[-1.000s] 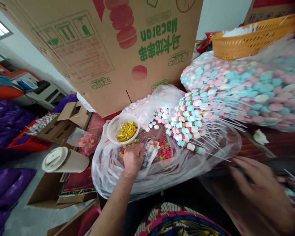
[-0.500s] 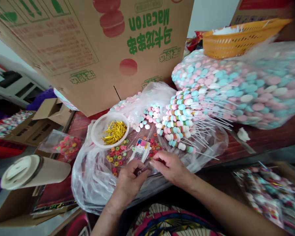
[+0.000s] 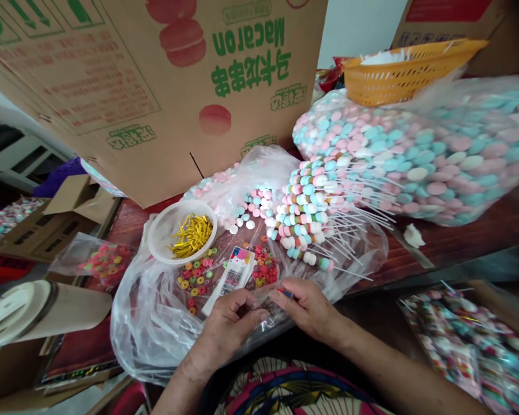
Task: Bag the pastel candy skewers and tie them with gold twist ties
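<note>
My left hand (image 3: 231, 323) is closed, thumb against fingers, on a small clear plastic bag (image 3: 263, 298) that stretches toward the other hand. My right hand (image 3: 309, 305) is pinched at the bag's other side, and a small red-and-blue piece (image 3: 287, 293) shows between its fingers; its kind I cannot make out. Just beyond the hands lies a stack of printed cards (image 3: 237, 270). Red ring candies (image 3: 264, 268) are to its right and mixed coloured rings (image 3: 194, 276) to its left. Skewers of marshmallows (image 3: 307, 225) lie in a pile, white sticks pointing right.
A white bowl (image 3: 153, 239) holds gold twist ties (image 3: 192, 235). Behind stands a large carton (image 3: 134, 86). A big bag of marshmallows (image 3: 415, 150) is at the right, under an orange basket (image 3: 380, 80). A lidded cup (image 3: 75, 308) is at the left; wrapped skewers (image 3: 467, 346) are lower right.
The view has shifted, so the surroundings sit further left. My hands have shifted slightly off the cards, showing more of them. Clear plastic and a blue bit now show between my fingers.
</note>
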Action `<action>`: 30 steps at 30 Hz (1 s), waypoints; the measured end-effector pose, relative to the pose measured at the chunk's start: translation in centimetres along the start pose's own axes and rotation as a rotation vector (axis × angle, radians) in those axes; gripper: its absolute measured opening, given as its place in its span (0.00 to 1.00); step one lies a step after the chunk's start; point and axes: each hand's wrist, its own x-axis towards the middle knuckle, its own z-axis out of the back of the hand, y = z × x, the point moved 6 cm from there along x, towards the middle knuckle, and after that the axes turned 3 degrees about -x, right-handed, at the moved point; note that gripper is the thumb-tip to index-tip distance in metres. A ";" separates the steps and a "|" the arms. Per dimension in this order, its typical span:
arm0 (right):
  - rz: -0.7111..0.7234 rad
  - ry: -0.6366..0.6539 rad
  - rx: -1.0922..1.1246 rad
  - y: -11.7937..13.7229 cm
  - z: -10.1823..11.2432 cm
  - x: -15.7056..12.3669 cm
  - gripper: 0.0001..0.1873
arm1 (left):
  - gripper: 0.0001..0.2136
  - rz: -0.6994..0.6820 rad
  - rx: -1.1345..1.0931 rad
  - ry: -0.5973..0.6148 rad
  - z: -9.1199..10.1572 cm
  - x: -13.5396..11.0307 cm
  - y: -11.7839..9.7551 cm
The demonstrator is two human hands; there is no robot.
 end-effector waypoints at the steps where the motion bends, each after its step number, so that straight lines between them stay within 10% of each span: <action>1: -0.048 0.018 0.076 -0.4 0.1 -0.1 0.17 | 0.11 -0.035 0.031 0.023 -0.2 0.1 -0.2; 8: -0.051 0.021 0.048 -0.7 1.3 -0.6 0.16 | 0.14 -0.280 0.352 0.089 -0.5 0.0 -1.8; 13: -0.157 -0.116 0.118 -1.2 0.5 -0.7 0.22 | 0.13 -0.225 0.257 -0.145 -0.4 -0.6 -1.3; 17: -0.300 -0.097 0.204 -2.6 1.1 -0.7 0.27 | 0.12 -0.287 0.098 -0.093 -1.1 -0.6 -0.5; 21: -0.215 -0.314 -0.363 -4.3 7.5 -1.9 0.24 | 0.12 -0.332 0.033 -0.201 1.1 -0.6 0.2; 25: -0.148 -0.179 -1.071 -7.3 10.0 -4.0 0.11 | 0.08 -0.479 0.057 -0.316 3.2 -1.2 0.0; 30: 0.132 -0.180 -0.992 -7.0 10.2 -5.7 0.13 | 0.06 -0.627 0.159 -0.329 4.0 -2.0 -0.7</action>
